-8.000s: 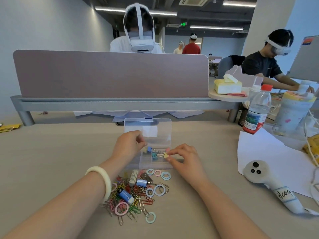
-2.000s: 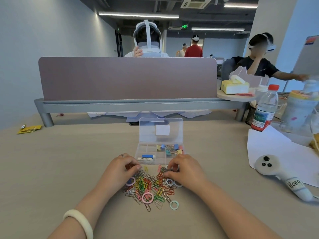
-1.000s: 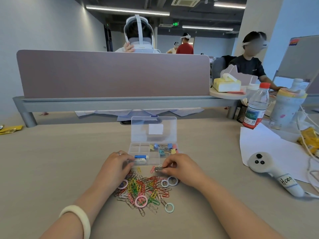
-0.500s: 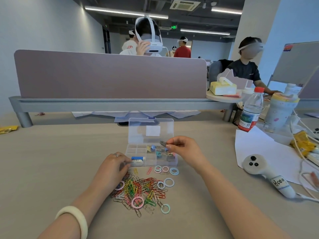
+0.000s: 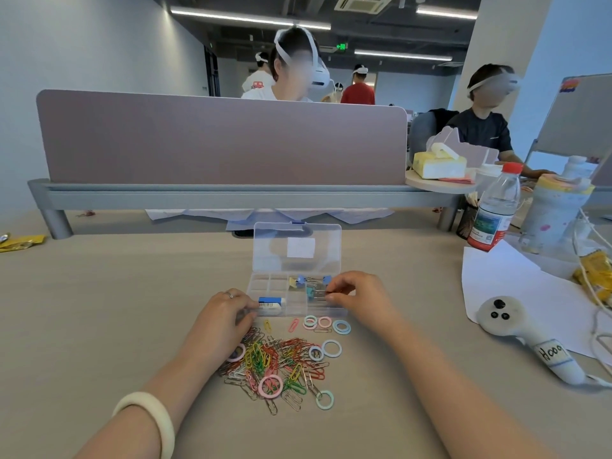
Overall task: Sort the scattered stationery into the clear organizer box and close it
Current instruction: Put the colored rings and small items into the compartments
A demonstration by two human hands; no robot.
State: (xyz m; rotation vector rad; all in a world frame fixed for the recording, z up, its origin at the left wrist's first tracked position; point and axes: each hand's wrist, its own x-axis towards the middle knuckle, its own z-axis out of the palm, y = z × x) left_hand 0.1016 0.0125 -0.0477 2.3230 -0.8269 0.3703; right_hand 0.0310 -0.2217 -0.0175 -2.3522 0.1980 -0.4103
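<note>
We fill the clear box (image 5: pixel 263 282) just past our left hand (image 5: pixel 222 318), which sits on the paper clips (image 5: pixel 281 359), grip unclear. Our right hand (image 5: pixel 362 296) pinches a binder clip (image 5: pixel 323 294) over the box. Next we drop it in

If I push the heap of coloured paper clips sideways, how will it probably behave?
The paper clip heap looks interlocked, so it would probably drag in clumps. The clips are thin wire, likely light, sliding easily on the smooth table. The flat rings among them may slip away.
</note>
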